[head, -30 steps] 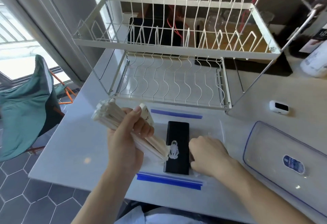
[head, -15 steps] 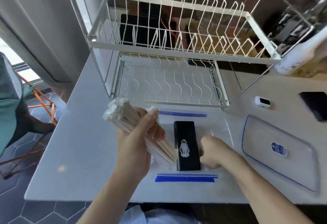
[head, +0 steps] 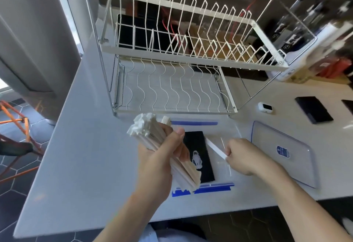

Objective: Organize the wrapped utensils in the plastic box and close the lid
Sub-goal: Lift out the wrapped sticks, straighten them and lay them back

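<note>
My left hand grips a thick bundle of paper-wrapped utensils, held slanted above the clear plastic box with blue edges. In the box lies a black packet with a white figure printed on it. My right hand pinches one white wrapped utensil over the right part of the box, tilted. The box's clear lid with a blue label lies flat on the counter to the right.
A white two-tier wire dish rack stands just behind the box. A small white device and a black flat object lie on the counter at right. The counter edge drops to a tiled floor on the left.
My right hand has lifted out of the box holding a single wrapped utensil. The view has shifted to the right; my left hand keeps the bundle.
</note>
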